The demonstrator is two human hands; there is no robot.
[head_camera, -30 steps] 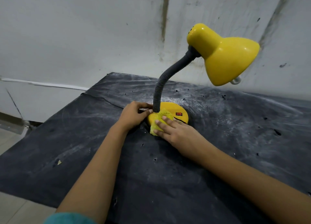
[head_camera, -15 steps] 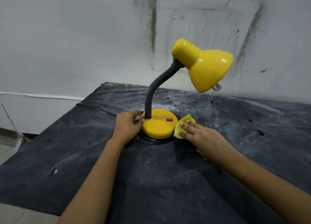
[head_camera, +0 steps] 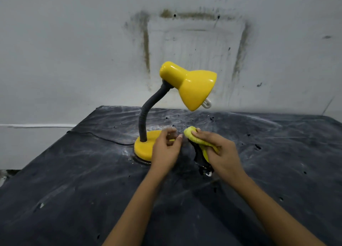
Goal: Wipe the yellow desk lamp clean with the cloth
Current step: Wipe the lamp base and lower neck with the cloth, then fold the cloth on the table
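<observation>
Upright toward the back-middle of a dark, dust-streaked, plastic-covered counter [head_camera: 74, 190]: a glossy yellow desk lamp [head_camera: 192, 86] with a round yellow base [head_camera: 142, 147] and a ribbed grey bendable neck [head_camera: 148, 112]. Cone shade tipped down to the right, with a white bulb [head_camera: 207, 103] peeking from its rim. Trailing left from the base across the counter, a thin black cord [head_camera: 96, 134].

Just in front of the base's right edge, the left grip [head_camera: 165, 149]: released, fingers loosely curled and blurred, nothing in them. Contact with the base impossible to tell.

Close on its right, not touching it, the right grip [head_camera: 222, 151]: clenched round a crumpled yellow cloth [head_camera: 191, 133], thumb on top. Cloth held beside the base, apart from the lamp.

Behind, a stained white wall [head_camera: 55, 51].
</observation>
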